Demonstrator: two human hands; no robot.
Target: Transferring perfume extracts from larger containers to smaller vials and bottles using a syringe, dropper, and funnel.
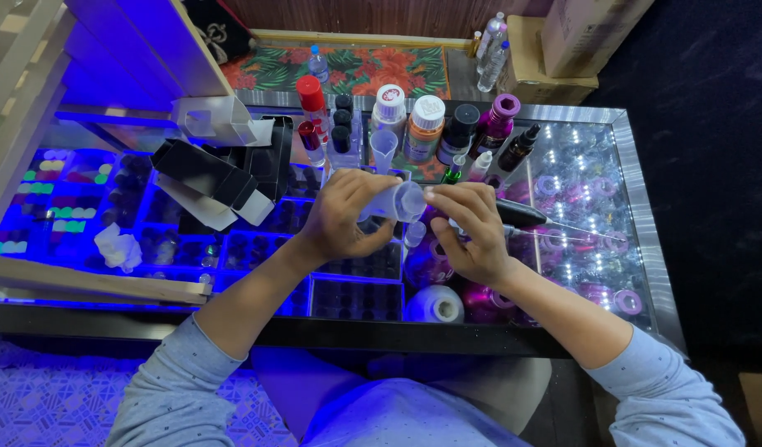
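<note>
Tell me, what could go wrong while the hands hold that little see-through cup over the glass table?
1. The left hand holds the small clear cup tipped on its side, so anything inside might spill onto the glass counter.
2. Many bottles stand crowded just behind the hands; a bump might topple them.
3. The right hand pinches the cup's rim while a white round bottle sits just below, so a slipped cup could hit it.

Two hands, left and right, over glass worktop. One clear plastic cup between them. Row along worktop's far edge: one red-capped bottle, two white-capped bottles, one purple bottle, one clear funnel. Beyond far edge: three water bottles, two cardboard boxes. Near edge: one white round bottle.
</note>
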